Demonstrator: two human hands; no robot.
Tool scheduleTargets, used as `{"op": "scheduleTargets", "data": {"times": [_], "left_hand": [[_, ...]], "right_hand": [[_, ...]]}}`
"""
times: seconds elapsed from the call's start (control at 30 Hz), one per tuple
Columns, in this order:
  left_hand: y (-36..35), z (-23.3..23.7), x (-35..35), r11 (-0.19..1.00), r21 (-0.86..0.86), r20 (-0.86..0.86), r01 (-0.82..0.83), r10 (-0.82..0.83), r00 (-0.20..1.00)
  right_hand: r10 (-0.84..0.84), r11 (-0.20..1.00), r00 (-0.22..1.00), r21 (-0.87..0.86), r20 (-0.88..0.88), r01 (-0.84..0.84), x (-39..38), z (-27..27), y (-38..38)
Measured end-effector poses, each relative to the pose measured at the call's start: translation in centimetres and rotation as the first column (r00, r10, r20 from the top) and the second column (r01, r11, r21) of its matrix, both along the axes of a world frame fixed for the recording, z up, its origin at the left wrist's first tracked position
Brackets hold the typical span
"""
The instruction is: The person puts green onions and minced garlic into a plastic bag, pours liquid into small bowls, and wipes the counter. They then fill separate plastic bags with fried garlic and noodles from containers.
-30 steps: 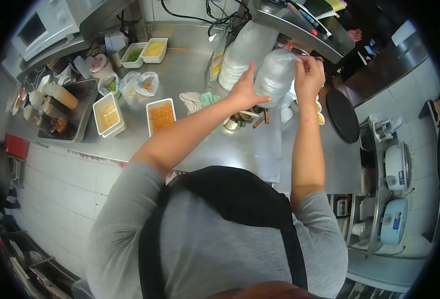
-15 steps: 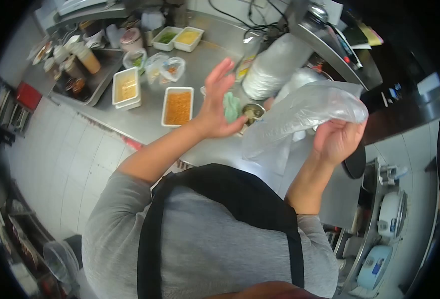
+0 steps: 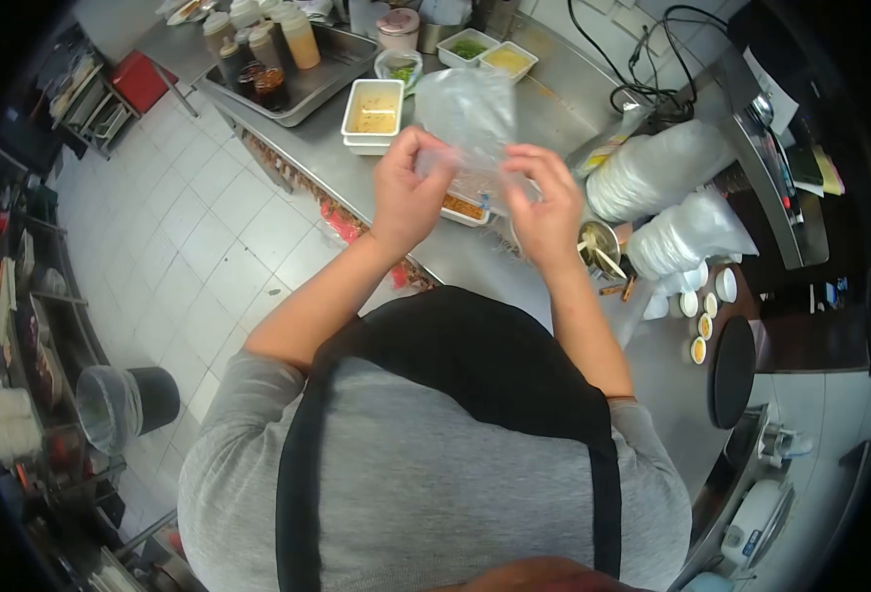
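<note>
A clear plastic bag (image 3: 467,107) hangs between my hands above the steel counter. My left hand (image 3: 408,192) pinches its near edge from the left, fingers curled. On the other side, my right hand (image 3: 548,209) has bent fingers and thumb on the same edge, slightly blurred. Below the bag, a white tray of orange crumbly food (image 3: 465,209) is mostly hidden. Just beyond my left hand stands a white container with pale yellow contents (image 3: 372,109). A metal bowl with utensils (image 3: 601,247) sits beside my right wrist.
Sauce bottles (image 3: 297,41) stand in a metal tray (image 3: 342,64) at the back left. Trays of chopped greens (image 3: 468,47) and yellow food (image 3: 508,61) are at the back. Wrapped stacks of lids or bowls (image 3: 657,173) and small filled cups (image 3: 704,326) lie rightward. A bin (image 3: 145,400) stands left.
My right hand has brought the plastic bag from the right to the middle. My left hand, open before, has closed on its edge. The camera view has shifted.
</note>
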State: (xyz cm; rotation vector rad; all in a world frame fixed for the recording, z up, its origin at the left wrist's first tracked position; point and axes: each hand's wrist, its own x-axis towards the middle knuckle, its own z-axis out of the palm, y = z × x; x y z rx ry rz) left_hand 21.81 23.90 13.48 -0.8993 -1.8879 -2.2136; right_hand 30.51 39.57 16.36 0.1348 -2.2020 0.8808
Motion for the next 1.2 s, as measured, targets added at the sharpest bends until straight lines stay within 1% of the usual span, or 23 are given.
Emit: {"op": "scheduleTargets", "data": {"times": [0.07, 0.1, 0.17, 0.2, 0.27, 0.37, 0.4, 0.43, 0.47, 0.5, 0.57, 0.6, 0.67, 0.7, 0.8, 0.83, 0.9, 0.93, 1.0, 1.03, 1.1, 1.13, 1.2], "left_hand": [[-0.4, -0.9, -0.2, 0.996, 0.061, 0.062, 0.057, -0.061, 0.996], [-0.6, -1.1, -0.2, 0.992, 0.093, 0.092, 0.087, -0.095, 0.991], [-0.9, -1.0, 0.3, 0.909, 0.353, 0.381, 0.221, -0.355, 0.854], [-0.9, -0.8, 0.5, 0.837, 0.489, 0.478, 0.245, -0.492, 0.728], [-1.4, -1.5, -0.1, 0.729, 0.548, 0.452, 0.410, -0.671, 0.588], [-2.1, -3.6, -0.5, 0.571, 0.606, 0.454, 0.553, -0.820, 0.350], [-2.1, -4.1, -0.6, 0.522, 0.621, 0.461, 0.584, -0.847, 0.267], [-1.8, -4.6, -0.7, 0.693, 0.398, 0.534, 0.601, -0.708, 0.463], [-1.4, -4.5, -0.4, 0.819, 0.150, 0.544, 0.554, -0.536, 0.645], [-1.1, -4.5, -0.2, 0.889, -0.100, 0.488, 0.447, -0.348, 0.800], [0.1, -5.2, -1.5, 0.978, 0.031, 0.550, 0.205, -0.188, 0.814], [0.5, -5.4, -2.0, 0.993, 0.090, 0.585, 0.073, -0.112, 0.804], [-0.1, -4.5, -2.1, 0.923, 0.304, 0.625, 0.234, -0.379, 0.682], [-0.5, -3.6, -1.7, 0.862, 0.409, 0.622, 0.298, -0.503, 0.601], [-1.3, -2.3, -0.5, 0.793, 0.384, 0.591, 0.473, -0.605, 0.534], [-1.1, -3.3, -1.4, 0.903, 0.166, 0.581, 0.396, -0.414, 0.701], [-0.5, -6.3, -3.2, 0.959, -0.258, 0.403, 0.115, -0.002, 0.915], [-0.6, -6.2, -3.2, 0.974, -0.212, 0.433, 0.075, 0.025, 0.901], [-0.2, -5.5, -2.9, 0.993, -0.119, 0.489, -0.010, 0.068, 0.870], [-0.2, -5.3, -2.6, 0.988, -0.157, 0.223, -0.009, 0.044, 0.974], [-0.8, -4.7, -1.7, 0.972, -0.230, -0.343, -0.052, -0.031, 0.939], [-1.1, -4.1, -1.2, 0.947, -0.317, -0.387, -0.052, -0.079, 0.919], [-1.9, -2.8, -1.4, 0.879, -0.431, -0.541, -0.204, -0.071, 0.838]], "right_hand": [[-0.015, 0.952, 1.000, -0.307, 0.019, 0.021, -1.6, -2.1, 1.1], [-0.024, 0.941, 0.999, -0.338, 0.023, 0.030, -1.8, -2.9, 0.9], [-0.050, 0.915, 0.998, -0.399, 0.033, 0.059, -1.7, -4.0, 0.6], [-0.055, 0.966, 0.998, -0.252, 0.017, 0.057, -1.4, -4.1, 0.4], [-0.056, 0.997, 0.998, 0.057, -0.018, 0.057, -0.9, -4.1, 0.5], [-0.150, 0.986, 0.988, 0.068, -0.025, 0.151, -1.5, -4.2, 1.9], [-0.019, 0.954, 0.994, -0.297, 0.109, 0.050, -1.6, -3.8, 1.6], [0.150, 0.777, 0.972, -0.630, 0.183, -0.001, -1.6, -3.4, 1.2], [0.329, 0.484, 0.926, -0.875, 0.187, 0.005, -1.5, -2.7, 0.4], [0.453, 0.455, 0.868, -0.890, 0.206, -0.026, -0.9, -2.2, -0.5], [0.676, 0.384, 0.703, -0.920, 0.223, -0.077, 0.3, -1.8, -2.0], [0.517, 0.649, 0.778, -0.757, 0.357, -0.083, 0.6, -1.7, -2.1], [0.101, 0.971, 0.892, -0.239, 0.440, 0.009, 0.7, -1.6, -2.1], [-0.147, 0.980, 0.887, -0.054, 0.437, 0.189, 0.0, -2.0, -1.1], [-0.186, 0.924, 0.929, -0.264, 0.320, 0.276, -1.0, -3.2, 1.2], [0.144, 0.788, 0.973, -0.616, 0.181, -0.002, -1.9, -5.7, 2.2], [0.508, 0.319, 0.859, -0.941, 0.067, -0.115, -0.7, -2.8, -0.7], [0.633, 0.029, 0.772, -0.994, -0.062, -0.103, -0.3, -1.8, -1.8], [0.371, 0.576, 0.888, -0.818, 0.271, 0.009, -1.6, -3.6, -0.8], [0.172, 0.775, 0.914, -0.624, 0.368, 0.106, -1.9, -4.7, -0.2], [-0.192, 0.935, 0.894, -0.200, 0.405, 0.291, -2.3, -5.9, 0.4], [-0.352, 0.930, 0.871, 0.022, 0.343, 0.367, -3.4, -6.3, 0.7], [-0.308, 0.951, 0.940, 0.086, 0.148, 0.298, -4.0, -7.6, 0.5]]}}
